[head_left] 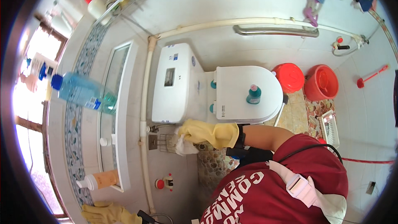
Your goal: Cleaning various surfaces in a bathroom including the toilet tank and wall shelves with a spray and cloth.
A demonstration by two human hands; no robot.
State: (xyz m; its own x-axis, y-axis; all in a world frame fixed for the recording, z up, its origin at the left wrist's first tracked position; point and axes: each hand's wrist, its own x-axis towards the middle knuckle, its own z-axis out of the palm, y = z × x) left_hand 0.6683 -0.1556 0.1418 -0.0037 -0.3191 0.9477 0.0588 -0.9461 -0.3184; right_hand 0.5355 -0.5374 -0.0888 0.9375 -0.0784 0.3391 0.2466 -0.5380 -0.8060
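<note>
My right hand, in a yellow rubber glove, reaches beside the near side of the white toilet tank. Its fingers are closed on a crumpled white cloth, which hangs close to a small wire rack. At the lower left is my left hand, also gloved in yellow, with its fingers stretched out near the wall; I see nothing in it. On the closed toilet lid lies or stands a small teal bottle with a pinkish cap.
A white wall shelf on the left carries a large blue-green bottle and an orange pump bottle. Beyond the lid are a red lidded bucket and a red pail. A metal grab bar and pipe run along the far wall.
</note>
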